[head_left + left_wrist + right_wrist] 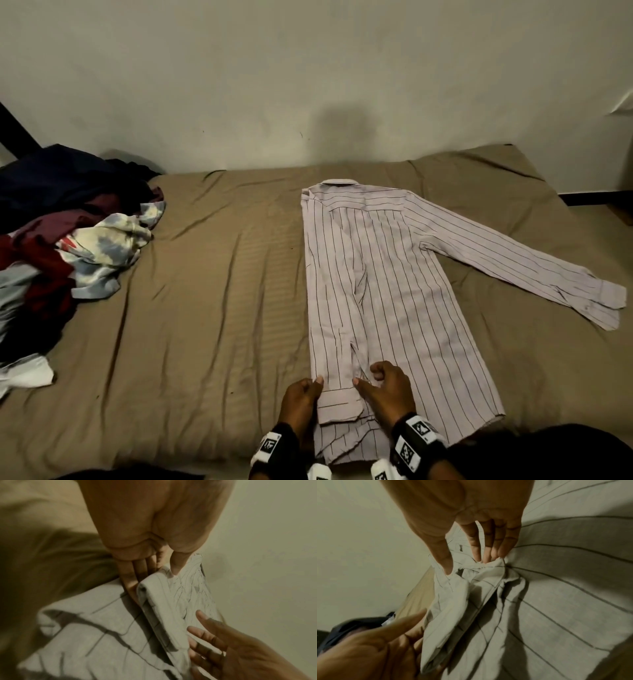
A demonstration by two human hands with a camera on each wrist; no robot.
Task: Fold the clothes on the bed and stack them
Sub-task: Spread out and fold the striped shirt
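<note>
Both hands, left hand (301, 397) and right hand (387, 383), pinched the folded sleeve cuff (339, 406) on the striped shirt (383, 274); other sleeve (520, 260) probably next.

Bed (205, 308) with a creased tan sheet. A striped shirt (376, 274) lies flat right of centre, collar toward the wall, one sleeve spread to the right. A heap of clothes (68, 233) lies at the left edge.

Dim, warm light; wrist views blurred, edges seemingly warped
</note>
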